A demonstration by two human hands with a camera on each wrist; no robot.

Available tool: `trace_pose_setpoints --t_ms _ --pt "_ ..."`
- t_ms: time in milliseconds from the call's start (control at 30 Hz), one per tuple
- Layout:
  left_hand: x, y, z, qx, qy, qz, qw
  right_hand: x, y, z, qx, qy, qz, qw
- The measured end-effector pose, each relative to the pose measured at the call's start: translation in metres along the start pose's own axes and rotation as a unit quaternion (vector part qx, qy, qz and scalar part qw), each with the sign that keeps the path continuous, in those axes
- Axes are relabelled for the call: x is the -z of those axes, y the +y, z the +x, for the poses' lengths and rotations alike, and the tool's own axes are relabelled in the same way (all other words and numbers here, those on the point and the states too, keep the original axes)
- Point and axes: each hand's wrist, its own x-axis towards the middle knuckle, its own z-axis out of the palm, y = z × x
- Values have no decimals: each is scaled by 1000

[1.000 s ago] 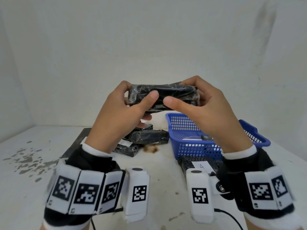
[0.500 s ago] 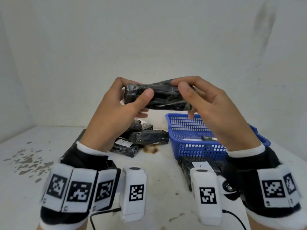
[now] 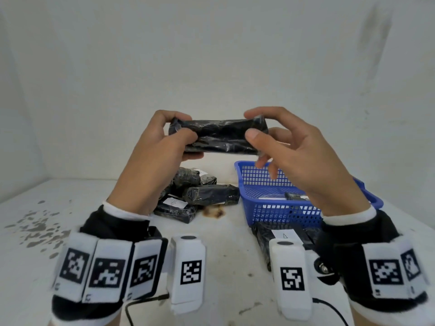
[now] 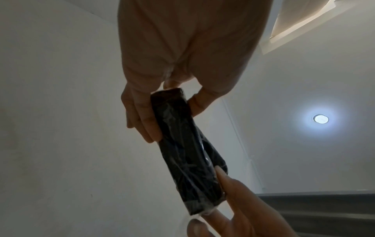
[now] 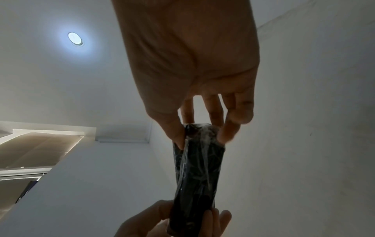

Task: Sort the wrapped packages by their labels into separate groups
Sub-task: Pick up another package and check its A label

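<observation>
A black plastic-wrapped package (image 3: 220, 136) hangs level in the air above the table, held at both ends. My left hand (image 3: 174, 135) grips its left end with thumb in front and fingers behind. My right hand (image 3: 255, 128) pinches its right end between thumb and forefinger. No label shows on the side facing me. The left wrist view shows the package (image 4: 188, 152) end-on with fingers on both ends, and the right wrist view shows the same package (image 5: 198, 173). A pile of several black packages (image 3: 200, 196) lies on the table behind my left wrist, one with a white label (image 3: 175, 203).
A blue mesh basket (image 3: 266, 208) stands at the right with a package (image 3: 295, 196) inside. In front of it lies a package with a white label (image 3: 283, 234). A brown stain (image 3: 213, 211) and grey spots (image 3: 37, 229) mark the white table. Walls close behind.
Both hands have turned the package about its long axis and shifted their hold toward its ends. The right thumb now presses the front of the right end. The package stays at the same height.
</observation>
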Motion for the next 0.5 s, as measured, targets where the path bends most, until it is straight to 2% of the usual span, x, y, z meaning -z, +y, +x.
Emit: trace_pose_setpoints --t_ms 267,500 --pt "-4 2 -5 9 -7 36 999 -1 1 0 -2 13 -9 1000" --pt "-5 4 -8 17 -46 67 997 -1 1 0 5 30 -5 1000"
